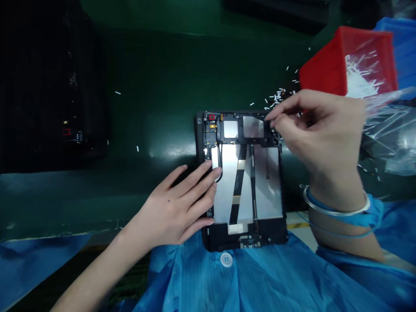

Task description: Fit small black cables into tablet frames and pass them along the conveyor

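Note:
An opened tablet (267,182) lies in front of me at the table's near edge, its inside facing up. Black ribbon cables (238,184) run down over its silvery inner plate, and a black frame crosses the top. My left hand (182,199) rests with fingers stretched along the tablet's left edge. At the top right corner is my right hand (325,134), thumb and forefinger pinched close together. Whatever sits between those fingertips is too small to make out. Small white strips (277,99) lie scattered just beyond that corner.
A red bin (325,65) holding white strips in a clear bag stands at the upper right, a blue bin (403,52) behind it. Clear plastic bags (390,143) lie below. Dark devices (48,108) are stacked on the left of the green table (162,86).

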Demonstrator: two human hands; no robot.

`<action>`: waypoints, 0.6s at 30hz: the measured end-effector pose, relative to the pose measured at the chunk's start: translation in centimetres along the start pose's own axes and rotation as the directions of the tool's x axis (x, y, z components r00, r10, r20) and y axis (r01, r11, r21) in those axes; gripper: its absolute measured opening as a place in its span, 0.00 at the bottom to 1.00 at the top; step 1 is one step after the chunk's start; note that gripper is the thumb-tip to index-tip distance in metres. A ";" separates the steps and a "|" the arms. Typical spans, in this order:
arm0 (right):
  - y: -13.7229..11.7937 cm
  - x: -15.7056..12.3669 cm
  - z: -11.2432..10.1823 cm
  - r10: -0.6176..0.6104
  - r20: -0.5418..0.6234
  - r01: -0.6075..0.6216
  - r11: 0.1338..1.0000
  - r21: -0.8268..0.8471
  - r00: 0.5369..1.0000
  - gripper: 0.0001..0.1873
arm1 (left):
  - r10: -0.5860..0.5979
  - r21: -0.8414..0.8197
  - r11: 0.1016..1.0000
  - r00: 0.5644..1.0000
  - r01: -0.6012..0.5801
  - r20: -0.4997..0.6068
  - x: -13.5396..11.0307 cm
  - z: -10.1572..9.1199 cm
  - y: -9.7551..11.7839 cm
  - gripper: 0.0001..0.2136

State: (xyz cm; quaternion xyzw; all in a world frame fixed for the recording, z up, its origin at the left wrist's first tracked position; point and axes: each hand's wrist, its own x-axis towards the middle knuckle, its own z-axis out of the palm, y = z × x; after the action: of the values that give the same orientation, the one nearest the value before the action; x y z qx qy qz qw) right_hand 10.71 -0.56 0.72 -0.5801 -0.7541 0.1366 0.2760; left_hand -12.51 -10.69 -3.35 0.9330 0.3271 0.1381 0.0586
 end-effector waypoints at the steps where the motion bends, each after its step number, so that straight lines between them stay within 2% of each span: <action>1: 0.3 -0.2 -0.1 -0.048 -0.033 0.045 0.995 -0.087 0.998 0.08 | 0.005 -0.011 1.000 1.000 -0.005 0.000 0.1 -0.1 0.0 0.21; 3: 0.6 -0.4 -0.2 -0.122 0.003 0.120 0.970 -0.209 0.993 0.08 | 0.010 -0.022 1.000 1.000 -0.010 -0.004 0.2 -0.2 -0.1 0.20; 6: 0.4 -0.7 0.2 -0.174 0.114 0.201 0.932 -0.302 0.978 0.12 | 0.013 -0.015 1.000 1.000 -0.013 0.000 0.5 -0.3 -0.2 0.20; 8: 0.1 -0.9 0.5 -0.224 0.125 0.254 0.902 -0.350 0.967 0.12 | 0.009 -0.006 1.000 1.000 -0.009 0.007 0.8 -0.3 -0.2 0.21; 11: -0.1 -1.4 0.6 -0.312 0.075 0.318 0.883 -0.346 0.947 0.14 | 0.005 -0.002 1.000 1.000 -0.005 -0.010 1.3 -0.1 -0.5 0.23; 14: -0.1 -2.0 0.5 -0.338 0.043 0.335 0.894 -0.298 0.940 0.13 | -0.004 -0.042 0.999 1.000 0.003 -0.023 1.8 0.1 -1.0 0.22; 16: -0.1 -2.4 0.5 -0.357 0.086 0.366 0.887 -0.280 0.930 0.14 | -0.027 -0.092 0.995 1.000 0.026 -0.014 2.0 0.1 -1.2 0.22; 18: -0.2 -2.7 0.9 -0.422 0.182 0.457 0.851 -0.260 0.888 0.15 | -0.058 -0.157 0.986 0.998 0.056 -0.006 1.9 -0.1 -1.4 0.21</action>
State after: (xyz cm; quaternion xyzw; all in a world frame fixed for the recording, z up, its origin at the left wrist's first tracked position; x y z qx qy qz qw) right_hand 10.53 -3.05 -0.60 -0.4176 -0.8935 -0.0102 0.1650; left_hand -11.92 -8.37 -3.10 0.9150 0.3421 0.1666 0.1339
